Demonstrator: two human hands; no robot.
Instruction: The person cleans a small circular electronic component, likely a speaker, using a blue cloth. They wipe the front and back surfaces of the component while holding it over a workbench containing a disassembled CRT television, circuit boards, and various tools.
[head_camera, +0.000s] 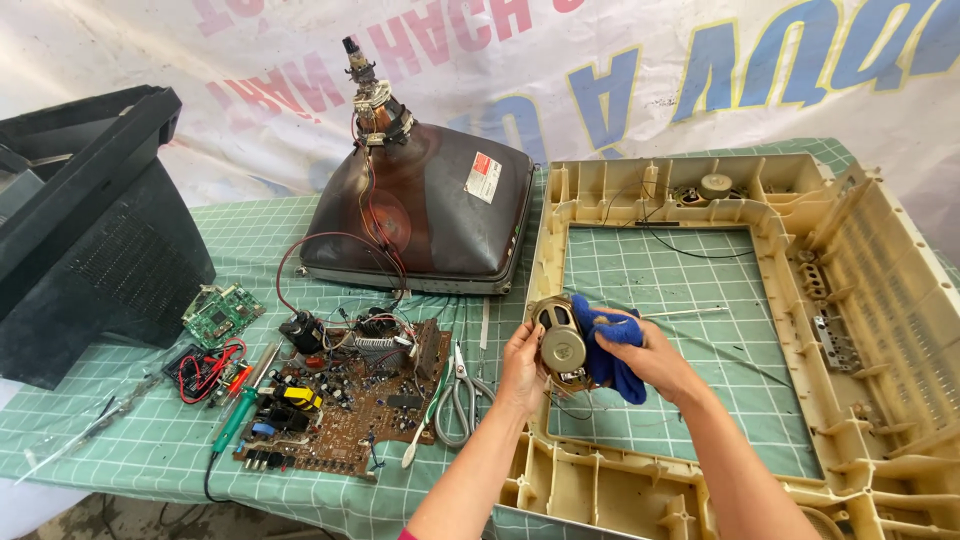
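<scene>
Most of a picture-tube television already lies in pieces across the counter, which is spread with a green checked cloth. At its left edge stands the black rear shell, lifted off and set aside. Near it, toward the front edge, lie a small green circuit board, a tangle of red leads and a green-handled tool. Next comes the large brown main board, out of the set but joined by wires to the bare picture tube, which rests face down toward the back edge. Just right of the board lie pliers.

Over the front edge of the cream front frame, which lies flat at the counter's right end, the left hand has its grip closed around the rim of an oval speaker, cone side up. The right hand presses a blue cloth against the speaker's right side, its grip closed on the cloth.

By my judgement the dismantling is largely done and the speaker is being wiped. A second round part sits in the frame's far edge, wires attached.
</scene>
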